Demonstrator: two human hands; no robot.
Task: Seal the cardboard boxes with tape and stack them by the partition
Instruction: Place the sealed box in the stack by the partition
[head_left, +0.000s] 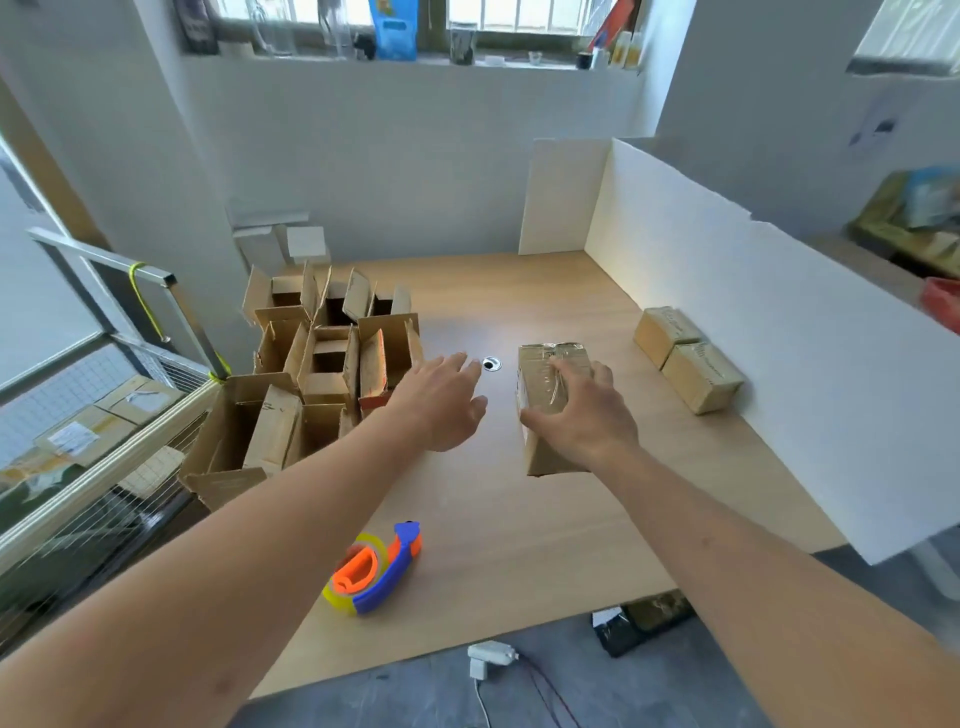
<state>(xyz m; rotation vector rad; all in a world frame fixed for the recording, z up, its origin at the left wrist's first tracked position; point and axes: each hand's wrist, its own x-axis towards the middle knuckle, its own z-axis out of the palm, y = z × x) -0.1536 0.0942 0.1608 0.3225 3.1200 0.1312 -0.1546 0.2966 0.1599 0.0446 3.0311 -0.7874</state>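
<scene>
Along the left edge of the table (519, 519), a pale wood-grain top, stood a crowd of open cardboard boxes (322, 364), brown and scuffed, their flaps sticking up at odd angles. I could not count them surely, as they overlapped; there were several, and the nearest one (244, 431) was the largest and hung partly past the table's edge.

Nearer me, on the bare wood, lay one tape dispenser (374, 569), a rounded plastic thing in blue, orange and yellow with a roll of clear tape in it, touching neither hand.

The left hand (441, 405) was stretched out above the table with its fingers straight and spread, holding nothing, just right of the open boxes. Beyond its fingertips sat a small round metal-rimmed hole (491, 364) in the tabletop.

Just beside that hand, the right hand (582, 410) rested on top of one sealed box (550, 384), a plain brown block with glossy, wrinkled clear tape across its top. The fingers lay over the top face and the thumb curled down the near left side, so the hand gripped it. The box stood on the table, near the middle.

Further right, two more sealed boxes (685, 358) sat side by side, touching, against the white partition (779, 338), a flat matt board with a rough top edge standing along the table's right side.
</scene>
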